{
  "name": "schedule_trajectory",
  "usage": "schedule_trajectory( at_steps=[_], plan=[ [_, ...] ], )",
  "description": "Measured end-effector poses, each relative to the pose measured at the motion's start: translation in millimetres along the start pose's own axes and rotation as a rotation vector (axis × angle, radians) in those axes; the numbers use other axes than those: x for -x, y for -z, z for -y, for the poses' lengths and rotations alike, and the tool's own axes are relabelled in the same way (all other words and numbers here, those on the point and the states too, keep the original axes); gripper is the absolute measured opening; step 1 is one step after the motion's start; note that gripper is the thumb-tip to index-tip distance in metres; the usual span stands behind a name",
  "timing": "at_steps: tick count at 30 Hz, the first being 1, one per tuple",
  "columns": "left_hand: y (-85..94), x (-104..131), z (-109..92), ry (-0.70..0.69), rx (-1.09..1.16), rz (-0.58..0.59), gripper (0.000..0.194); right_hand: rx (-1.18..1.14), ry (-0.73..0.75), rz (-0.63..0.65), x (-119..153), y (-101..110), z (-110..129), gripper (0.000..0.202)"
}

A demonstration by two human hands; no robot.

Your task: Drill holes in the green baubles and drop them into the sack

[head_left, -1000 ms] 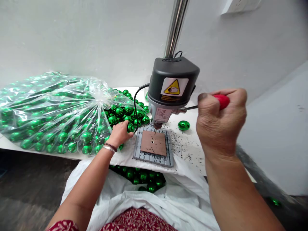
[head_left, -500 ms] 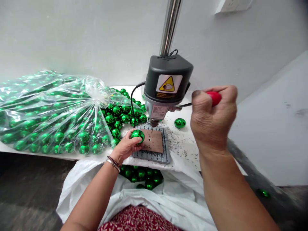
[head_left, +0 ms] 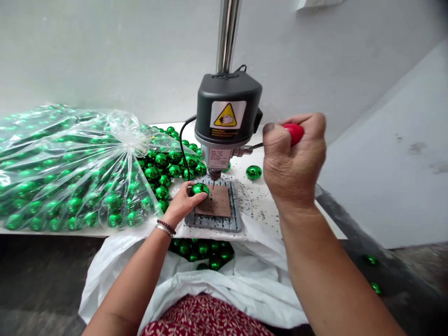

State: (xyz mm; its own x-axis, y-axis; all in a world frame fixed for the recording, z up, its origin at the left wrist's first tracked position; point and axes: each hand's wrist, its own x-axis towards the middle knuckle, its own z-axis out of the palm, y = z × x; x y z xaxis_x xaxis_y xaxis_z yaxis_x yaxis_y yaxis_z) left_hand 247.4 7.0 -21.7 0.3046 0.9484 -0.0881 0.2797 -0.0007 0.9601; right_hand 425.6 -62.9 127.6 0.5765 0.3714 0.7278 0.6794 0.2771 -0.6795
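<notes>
Since the frame a second ago, my left grip [head_left: 184, 201] has come away from the loose pile [head_left: 164, 163] and brought a green ball [head_left: 200, 188] to the ten-o'clock corner of the brown board [head_left: 219, 207]. That grip is closed round the ball's nine-o'clock side; I can't tell whether ball and board touch. Taking the board's hole [head_left: 211, 199] as clock centre, the ball sits at ten, just short of the drill bit [head_left: 214, 185]. At two, my right grip [head_left: 294, 161] is wrapped round the red knob [head_left: 293, 134] of the drill press [head_left: 229, 88].

I judge the ball light, stiff and thin-shelled, so easily cracked, and slick from its mirror finish; low on its sides, away from the top, looks the best hold.

For room, the transparent bag [head_left: 70, 177] and the pile crowd nine and ten, and a spare ball [head_left: 254, 172] lies at two. Three o'clock offers more space, though the table [head_left: 329, 224] there is strewn with dark scraps [head_left: 262, 205] and my right forearm [head_left: 308, 252] crosses over it. Its near edge is at six, where white cloth [head_left: 105, 270] hangs with more balls [head_left: 214, 262] in it.
</notes>
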Motion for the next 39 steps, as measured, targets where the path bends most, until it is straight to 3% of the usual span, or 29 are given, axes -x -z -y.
schedule_trajectory(
  at_steps=[7, 11, 17, 23, 26, 34, 39],
  plan=[
    [-12.4, -4, -6, -0.006, -0.147, -0.012, 0.053, 0.037, 0.058, 0.028, -5, -1, -5, 0.018],
    [-16.6, -8, 0, -0.004, -0.187, -0.020, 0.054, 0.085, 0.005, 0.120, -18, -2, -1, 0.019],
    [-21.1, -8, 0, -0.053, -0.220, -0.012, 0.053, 0.100, -0.083, 0.155, -27, -4, 8, 0.022],
    [-27.7, 8, -21, -0.178, -0.683, 0.000, 0.052, 0.124, -0.131, 0.147, -26, -3, 15, 0.026],
    [-30.4, 12, -26, -0.191, -0.800, 0.008, 0.052, 0.120, -0.106, 0.131, -26, -3, 13, 0.025],
    [-36.6, 12, -14, -0.142, -0.564, -0.035, 0.049, 0.073, 0.102, 0.050, -20, -4, -5, 0.024],
    [-42.1, 13, -6, -0.169, -0.417, -0.080, 0.046, 0.079, 0.125, -0.023, -8, -3, -11, 0.023]
  ],
)
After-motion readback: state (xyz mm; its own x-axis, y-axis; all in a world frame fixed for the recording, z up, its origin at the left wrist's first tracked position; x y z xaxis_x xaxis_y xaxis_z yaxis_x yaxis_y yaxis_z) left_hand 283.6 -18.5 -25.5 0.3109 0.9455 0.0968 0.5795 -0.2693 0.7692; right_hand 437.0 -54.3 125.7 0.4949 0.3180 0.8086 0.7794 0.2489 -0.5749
